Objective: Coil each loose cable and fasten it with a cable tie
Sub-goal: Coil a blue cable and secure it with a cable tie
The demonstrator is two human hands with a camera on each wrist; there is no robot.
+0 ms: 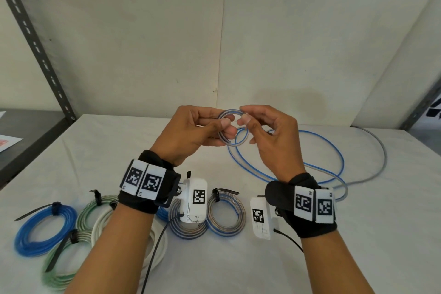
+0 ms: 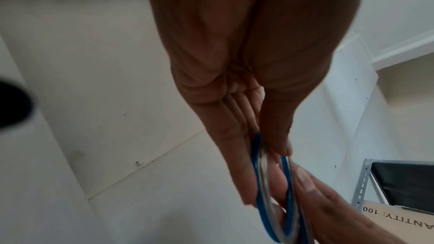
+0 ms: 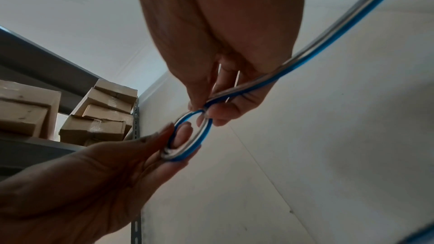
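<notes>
A blue and grey cable [image 1: 286, 175] lies in loose loops on the white table [image 1: 238, 258] and runs off to the right. Its near end is wound into a small coil [image 1: 231, 143] held above the table. My left hand [image 1: 202, 130] pinches the coil's left side [image 3: 180, 153] between thumb and fingers. My right hand [image 1: 265, 131] pinches the cable [image 3: 234, 90] at the coil's upper right, with the free length trailing past the palm. In the left wrist view the coil [image 2: 263, 183] shows edge-on between the fingers.
Several finished coils with black ties lie near the front: a blue one [image 1: 45, 229], green-striped ones [image 1: 93, 207], a white one [image 1: 105, 222] and grey-blue ones [image 1: 226, 215]. A slotted metal shelf post [image 1: 35, 43] stands at the left. Cardboard boxes [image 3: 98, 116] sit on a side shelf.
</notes>
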